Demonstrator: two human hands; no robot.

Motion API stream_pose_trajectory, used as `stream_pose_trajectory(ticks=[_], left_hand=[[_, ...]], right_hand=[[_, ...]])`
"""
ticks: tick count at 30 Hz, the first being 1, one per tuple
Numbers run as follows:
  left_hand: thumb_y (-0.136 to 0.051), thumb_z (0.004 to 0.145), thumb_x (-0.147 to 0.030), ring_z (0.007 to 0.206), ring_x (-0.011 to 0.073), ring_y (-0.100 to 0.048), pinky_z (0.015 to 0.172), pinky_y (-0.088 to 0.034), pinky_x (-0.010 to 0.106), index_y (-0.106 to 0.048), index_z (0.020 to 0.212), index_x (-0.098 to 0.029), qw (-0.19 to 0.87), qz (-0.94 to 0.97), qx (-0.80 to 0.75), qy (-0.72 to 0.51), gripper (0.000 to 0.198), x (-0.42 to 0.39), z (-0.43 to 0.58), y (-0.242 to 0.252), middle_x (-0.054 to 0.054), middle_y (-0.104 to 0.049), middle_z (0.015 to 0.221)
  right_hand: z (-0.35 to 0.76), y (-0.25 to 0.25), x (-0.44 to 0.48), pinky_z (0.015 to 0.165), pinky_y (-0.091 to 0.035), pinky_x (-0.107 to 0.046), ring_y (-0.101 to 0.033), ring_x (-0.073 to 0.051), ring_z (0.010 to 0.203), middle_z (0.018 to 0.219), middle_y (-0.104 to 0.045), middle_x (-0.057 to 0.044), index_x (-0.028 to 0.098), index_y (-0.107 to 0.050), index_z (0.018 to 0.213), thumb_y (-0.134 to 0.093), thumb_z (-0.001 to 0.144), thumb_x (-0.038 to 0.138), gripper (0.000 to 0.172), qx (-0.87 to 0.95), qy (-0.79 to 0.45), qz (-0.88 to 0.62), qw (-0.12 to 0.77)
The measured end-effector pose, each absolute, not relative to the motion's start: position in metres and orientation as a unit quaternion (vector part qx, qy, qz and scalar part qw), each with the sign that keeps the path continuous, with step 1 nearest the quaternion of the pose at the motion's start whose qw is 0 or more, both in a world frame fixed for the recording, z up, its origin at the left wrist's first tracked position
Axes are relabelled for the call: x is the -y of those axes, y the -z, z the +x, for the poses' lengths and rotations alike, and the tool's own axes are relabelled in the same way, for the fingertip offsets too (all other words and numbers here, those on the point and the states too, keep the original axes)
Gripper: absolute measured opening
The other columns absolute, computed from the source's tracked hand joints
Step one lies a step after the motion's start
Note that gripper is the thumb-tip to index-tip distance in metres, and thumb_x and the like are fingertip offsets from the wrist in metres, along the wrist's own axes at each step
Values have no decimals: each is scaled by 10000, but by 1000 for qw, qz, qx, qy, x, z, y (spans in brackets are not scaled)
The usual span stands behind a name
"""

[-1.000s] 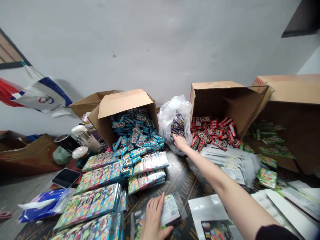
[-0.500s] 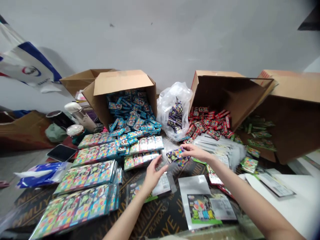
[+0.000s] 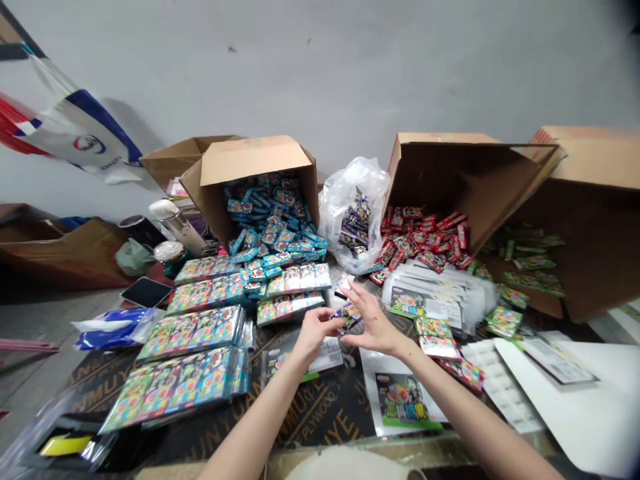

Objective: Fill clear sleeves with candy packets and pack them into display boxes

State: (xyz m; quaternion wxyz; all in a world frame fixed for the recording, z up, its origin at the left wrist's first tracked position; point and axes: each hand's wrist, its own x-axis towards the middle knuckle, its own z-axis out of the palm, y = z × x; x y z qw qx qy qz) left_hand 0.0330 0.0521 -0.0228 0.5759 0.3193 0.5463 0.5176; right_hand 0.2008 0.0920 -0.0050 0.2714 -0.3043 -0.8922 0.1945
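My left hand [image 3: 313, 330] and my right hand [image 3: 373, 323] meet above the dark plywood table [image 3: 330, 413], both pinching a small bunch of purple packets [image 3: 347, 313]. One more purple packet [image 3: 344, 285] lies on the table just behind them. Below the hands rests a clear bag with a printed card [image 3: 300, 360]. A clear plastic bag of purple packets [image 3: 354, 220] stands behind, between a tipped box of blue packets [image 3: 270, 207] and a tipped box of red packets [image 3: 440, 200].
Rows of filled colourful bags [image 3: 195, 360] cover the left side. Empty printed bags [image 3: 440, 300] and green packets [image 3: 505, 320] lie right, by a third tipped box [image 3: 590, 227]. A flask, cups [image 3: 170, 233] and a phone [image 3: 145, 291] sit far left. White sheets [image 3: 575, 393] lie at right.
My right hand pulled back from the plastic bag with purple packets. My left hand left the clear bag on the table and rose to meet it; both now hold the packets.
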Motion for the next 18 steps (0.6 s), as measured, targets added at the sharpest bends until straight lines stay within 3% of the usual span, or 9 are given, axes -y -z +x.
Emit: stream_pose_trajectory(ticks=[3, 5, 7, 9, 11, 15, 18], left_hand=[[-781, 487, -263, 511, 85, -546, 499, -403, 181, -617, 840, -116, 558, 305, -560, -531, 416, -48, 23, 21, -8, -619, 600], [-775, 502, -266, 496, 76, -536, 486, -385, 171, -593, 908, -125, 551, 294, -566, -538, 467, -46, 17, 20, -29, -600, 579], [-782, 490, -250, 460, 67, -510, 461, -358, 164, -585, 921, -123, 554, 297, -567, -533, 491, -42, 14, 20, -54, -553, 525], [-784, 484, -234, 448, 63, -492, 450, -338, 159, -583, 938, -125, 566, 316, -562, -514, 508, -39, 17, 20, -73, -506, 489], [-775, 501, -236, 467, 68, -495, 450, -325, 157, -576, 972, -130, 576, 336, -558, -494, 523, -36, 23, 20, -67, -505, 500], [-719, 590, -320, 557, 114, -552, 524, -403, 207, -501, 1122, -137, 583, 376, -554, -460, 603, -32, 28, 22, -7, -586, 615], [-609, 689, -435, 746, 183, -592, 705, -458, 325, -437, 1218, -155, 502, 490, -582, -410, 623, -23, 16, 29, 66, -633, 807]], right_hand=[[205, 6, -80, 949, -277, -433, -521, -228, 991, 1057, -587, -75, 221, -229, 1368, -641, 693, 419, 815, 896, -239, -287, 238], [210, 6, -73, 918, -308, -417, -548, -207, 896, 927, -620, -46, 229, -264, 1354, -617, 724, 408, 744, 893, -257, -291, 229], [212, 7, -67, 921, -312, -419, -506, -238, 1005, 1074, -576, -88, 226, -275, 1349, -627, 709, 432, 759, 891, -253, -292, 239], [211, 9, -62, 958, -277, -446, -382, -291, 1172, 1307, -396, -140, 211, -229, 1367, -664, 651, 474, 878, 896, -245, -278, 246], [207, 12, -57, 987, -234, -469, -286, -317, 1242, 1386, -272, -148, 208, -197, 1375, -692, 601, 487, 961, 906, -245, -244, 243], [203, 19, -51, 980, -266, -428, -378, -274, 1175, 1272, -420, -101, 219, -256, 1336, -657, 619, 319, 828, 891, -266, -235, 284], [212, 26, -55, 958, -308, -396, -408, -262, 1134, 1228, -449, -95, 203, -295, 1304, -621, 616, 252, 763, 860, -265, -292, 323]])
